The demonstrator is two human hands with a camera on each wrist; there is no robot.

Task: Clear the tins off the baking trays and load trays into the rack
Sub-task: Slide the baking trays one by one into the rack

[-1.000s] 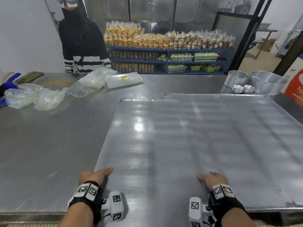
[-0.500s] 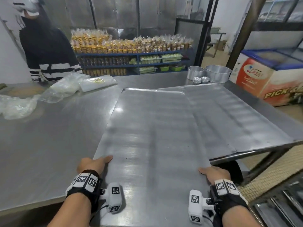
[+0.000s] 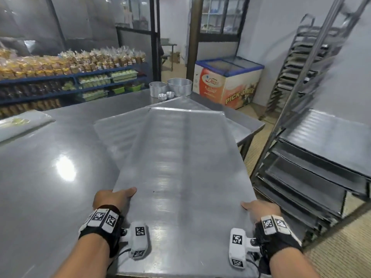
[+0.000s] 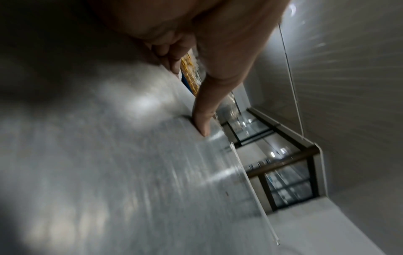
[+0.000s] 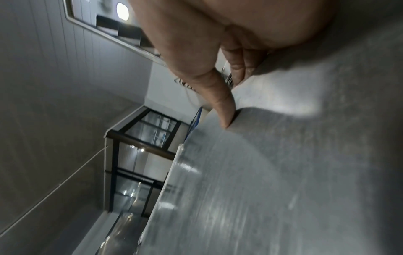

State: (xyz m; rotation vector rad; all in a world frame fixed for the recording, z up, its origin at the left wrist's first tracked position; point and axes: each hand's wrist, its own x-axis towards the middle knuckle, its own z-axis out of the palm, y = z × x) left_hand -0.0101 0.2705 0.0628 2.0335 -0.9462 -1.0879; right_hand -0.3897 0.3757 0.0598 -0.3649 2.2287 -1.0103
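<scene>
A large flat metal baking tray [image 3: 180, 157] is lifted off the steel table [image 3: 50, 167] and held level in front of me. My left hand [image 3: 112, 197] grips its near left edge, thumb on top [image 4: 202, 120] and fingers curled under. My right hand [image 3: 259, 207] grips the near right edge the same way, thumb [image 5: 224, 112] on top. A second tray [image 3: 106, 131] lies on the table beneath it. Two round tins [image 3: 179, 86] and two small tins [image 3: 166, 95] stand at the table's far end. The tray rack [image 3: 301, 157] stands to the right.
The rack holds several trays on its lower rails. A chest freezer [image 3: 228, 81] sits beyond the table's far right corner. Blue shelves of packed baked goods [image 3: 70, 65] line the back left. A plastic bag [image 3: 22, 125] lies on the table's left.
The tray has come up off the table and swung to the right with both hands on it. The view has turned right, so the rack is now in sight.
</scene>
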